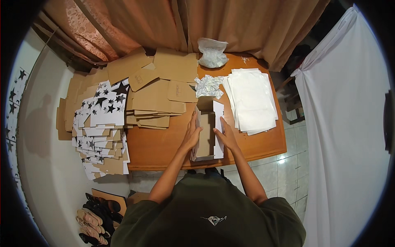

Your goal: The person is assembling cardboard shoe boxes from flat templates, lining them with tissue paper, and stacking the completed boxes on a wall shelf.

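A half-folded cardboard box (207,136), brown inside and white outside, lies on the wooden table (160,144) in front of me. My left hand (191,133) presses flat against its left wall with fingers extended. My right hand (225,136) rests on the right white flap, holding it up. Both hands bracket the box between them.
Flat brown cardboard blanks (158,88) are stacked at the table's back left, star-printed blanks (103,119) further left. A pile of white paper sheets (252,101) lies right, small silver packets (208,85) and a plastic bag (212,53) behind. Sandals (96,218) lie on the floor.
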Demonstrator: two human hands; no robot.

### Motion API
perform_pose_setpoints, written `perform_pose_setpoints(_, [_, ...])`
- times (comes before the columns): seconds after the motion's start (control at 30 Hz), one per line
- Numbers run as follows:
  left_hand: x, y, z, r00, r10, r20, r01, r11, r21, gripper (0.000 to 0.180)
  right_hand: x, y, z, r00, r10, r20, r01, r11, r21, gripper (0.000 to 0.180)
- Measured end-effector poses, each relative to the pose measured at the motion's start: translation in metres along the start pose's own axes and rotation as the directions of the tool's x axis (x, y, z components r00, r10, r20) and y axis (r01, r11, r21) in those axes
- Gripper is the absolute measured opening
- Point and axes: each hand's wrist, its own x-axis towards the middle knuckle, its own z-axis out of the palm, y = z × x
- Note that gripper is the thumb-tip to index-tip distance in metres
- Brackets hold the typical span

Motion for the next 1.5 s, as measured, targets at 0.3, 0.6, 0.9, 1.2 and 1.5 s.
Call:
perform_pose_setpoints(0.3, [-0.007, 0.013, 0.007, 0.999, -0.008, 0.043, -0.007, 0.941, 0.338, 0.077, -0.005, -0.014, -0.006, 0.983, -0.010, 0.185, 0.036, 0.989, -0.140, 0.122])
perform_pose_setpoints(0.6, [-0.008, 0.034, 0.013, 0.998, -0.063, -0.013, 0.061, 0.851, 0.521, 0.078, -0.024, -0.024, -0.024, 0.943, 0.001, 0.334, 0.045, 0.990, -0.132, 0.150])
perform_pose_setpoints(0.9, [-0.011, 0.029, 0.015, 0.999, -0.030, -0.019, 0.035, 0.820, 0.571, 0.075, -0.031, -0.045, -0.011, 0.942, 0.079, 0.325, 0.034, 0.944, -0.329, 0.162])
perform_pose_setpoints(1.2, [-0.014, 0.019, 0.008, 1.000, -0.004, 0.021, -0.010, 0.805, 0.593, 0.073, -0.036, -0.044, -0.006, 0.936, 0.074, 0.344, 0.053, 0.936, -0.348, 0.174])
perform_pose_setpoints(1.5, [-0.014, 0.015, 0.010, 1.000, 0.014, 0.023, -0.025, 0.795, 0.606, 0.073, -0.041, -0.044, 0.012, 0.961, 0.095, 0.261, 0.058, 0.851, -0.521, 0.163])
